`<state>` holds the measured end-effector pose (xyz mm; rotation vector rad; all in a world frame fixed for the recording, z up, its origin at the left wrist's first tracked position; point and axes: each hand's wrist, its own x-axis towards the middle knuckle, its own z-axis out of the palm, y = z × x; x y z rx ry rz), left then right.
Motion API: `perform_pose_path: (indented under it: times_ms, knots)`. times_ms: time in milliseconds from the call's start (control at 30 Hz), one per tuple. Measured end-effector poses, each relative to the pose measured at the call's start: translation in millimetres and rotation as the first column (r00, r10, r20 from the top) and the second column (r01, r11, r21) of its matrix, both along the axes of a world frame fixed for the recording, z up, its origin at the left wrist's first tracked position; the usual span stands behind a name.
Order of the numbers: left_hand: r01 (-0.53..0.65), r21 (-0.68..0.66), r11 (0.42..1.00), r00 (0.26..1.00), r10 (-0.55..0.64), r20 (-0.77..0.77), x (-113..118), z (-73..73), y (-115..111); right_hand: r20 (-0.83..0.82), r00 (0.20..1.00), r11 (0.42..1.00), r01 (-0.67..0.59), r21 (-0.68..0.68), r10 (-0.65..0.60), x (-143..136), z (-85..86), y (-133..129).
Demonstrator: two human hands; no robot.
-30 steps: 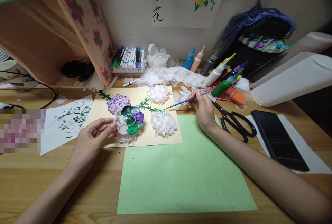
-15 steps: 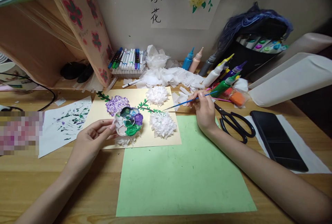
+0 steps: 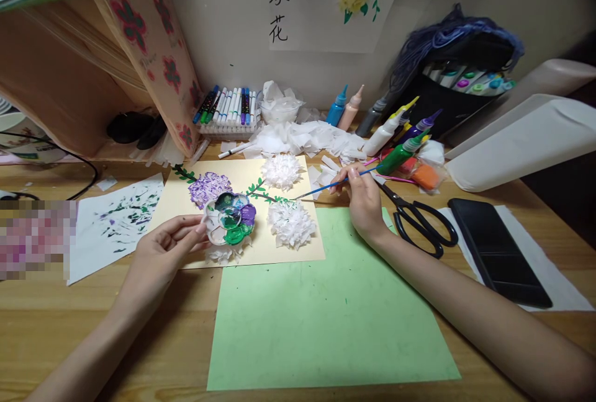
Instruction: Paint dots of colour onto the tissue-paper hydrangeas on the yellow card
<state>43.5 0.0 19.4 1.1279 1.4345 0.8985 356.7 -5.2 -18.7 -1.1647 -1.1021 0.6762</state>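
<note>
My left hand pinches the rim of a flower-shaped paint palette with green, purple and white paint in its wells. Between the fingers of my right hand is a slim blue paintbrush, its tip by the painted green leaves above a white paper flower. These leaves lie on a cream sheet. Another white paper flower sits higher on the sheet, and a purple-tinted flower is at its left. The palette partly covers one more white flower.
Green paper lies in front of the cream sheet. Black scissors and a black case are at right. Paint bottles, paper scraps and a marker rack line the back. A paint-smeared tissue lies left.
My right hand and the paintbrush have shifted very slightly, the brush tip staying by the leaves. My left hand and the palette stay almost where they were.
</note>
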Motion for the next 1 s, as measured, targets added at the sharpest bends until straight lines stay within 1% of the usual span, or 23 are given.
perform_pose_path:
  times_ms: [133, 367, 567, 800, 867, 1000]
  knots:
    - [0.0, -0.009, 1.0, 1.0, 0.0, 0.001, 0.1, 0.0, 0.0, 0.054, 0.998, 0.998, 0.005, 0.058, -0.008, -1.8, 1.1, -2.5]
    - [-0.008, -0.015, 1.0, 1.0, 0.008, -0.005, 0.4, 0.6, -0.8, 0.013, 0.997, 0.977, 0.066, 0.202, -0.07, -3.1, 1.2, -5.9]
    - [-0.004, -0.005, 1.0, 1.0, 0.004, -0.02, 0.8, 2.0, -1.0, 0.052, 0.997, 0.974, 0.046, 0.222, -0.059, -5.8, 0.9, -9.0]
    - [0.001, -0.011, 1.0, 1.0, -0.001, -0.024, 0.9, 1.3, 0.4, 0.222, 0.975, 0.98, -0.016, 0.198, -0.029, -6.9, 2.3, -10.9]
    - [0.003, -0.011, 1.0, 1.0, -0.003, -0.029, 1.1, 1.7, 0.1, 0.219, 0.975, 0.976, -0.004, 0.219, -0.045, -6.8, 1.6, -11.2]
    - [0.01, -0.014, 1.0, 0.999, -0.011, -0.04, 1.0, 3.1, -1.2, 0.16, 0.983, 0.956, 0.041, 0.291, -0.091, -6.7, -0.5, -12.4]
